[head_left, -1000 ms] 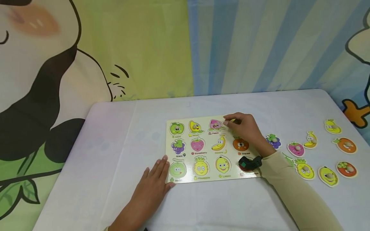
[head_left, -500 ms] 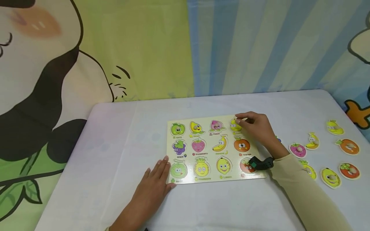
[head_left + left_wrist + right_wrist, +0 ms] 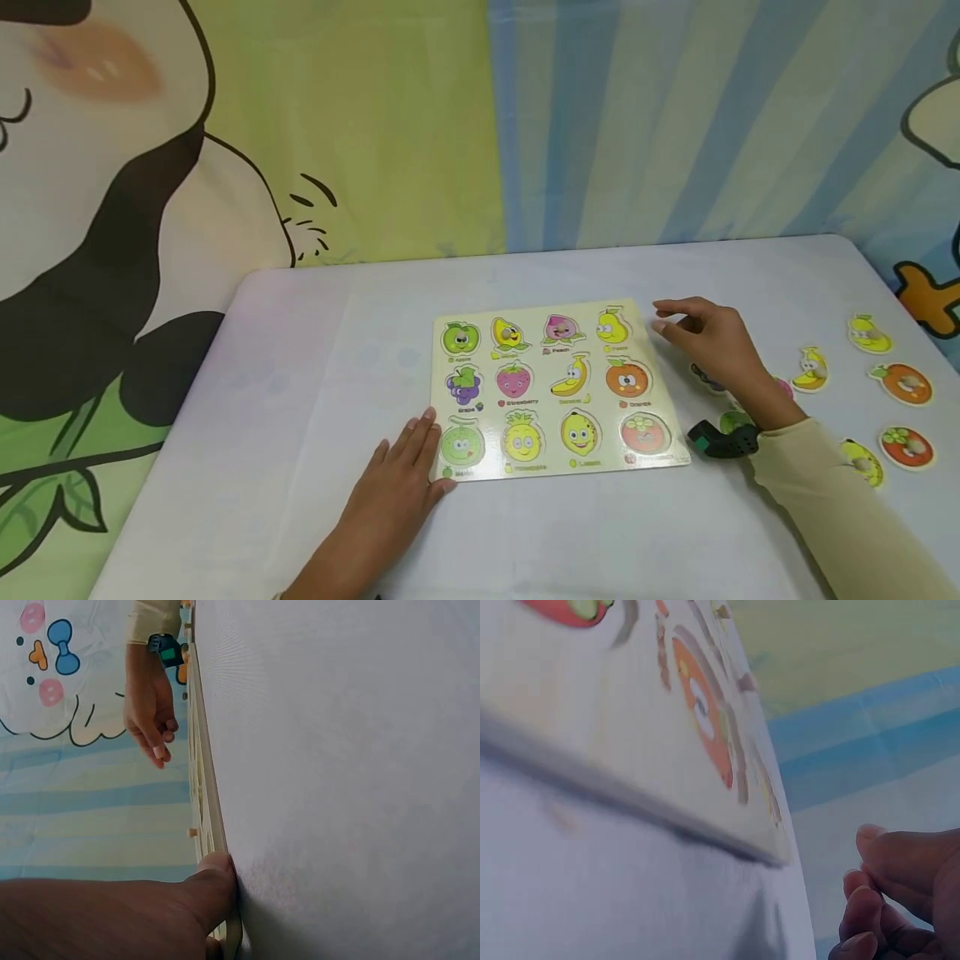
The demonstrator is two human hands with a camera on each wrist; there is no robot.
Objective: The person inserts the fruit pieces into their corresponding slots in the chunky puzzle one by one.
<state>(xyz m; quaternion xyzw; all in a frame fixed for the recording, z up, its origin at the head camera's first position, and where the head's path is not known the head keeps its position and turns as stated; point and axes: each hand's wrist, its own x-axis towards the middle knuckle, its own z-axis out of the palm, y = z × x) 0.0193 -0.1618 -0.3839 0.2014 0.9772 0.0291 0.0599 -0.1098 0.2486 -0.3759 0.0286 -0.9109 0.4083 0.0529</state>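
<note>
A wooden fruit puzzle board (image 3: 532,454) lies flat on the table. My left hand (image 3: 397,479) rests at its lower left corner, fingers straight along the left edge; in the left wrist view the thumb (image 3: 214,889) touches the board's edge. Knobs show on the apple piece (image 3: 461,337), a yellow fruit piece (image 3: 509,334) and the peach piece (image 3: 561,329) in the top row. Just right of the board, my right hand (image 3: 708,342) hovers with loosely curled fingers and nothing between them. A grape piece (image 3: 707,379) and a green piece (image 3: 735,421) lie partly hidden beneath it.
Loose knobbed pieces lie on the right of the white table (image 3: 487,542): a banana (image 3: 810,369), a pear (image 3: 870,333), an orange (image 3: 902,383), a tomato (image 3: 907,447) and a lemon (image 3: 862,462) partly behind the sleeve. A printed curtain (image 3: 390,133) stands behind.
My right hand has moved rightward from beside the peach, across the pear picture, and off the board's right edge. The left hand has stayed at the corner.
</note>
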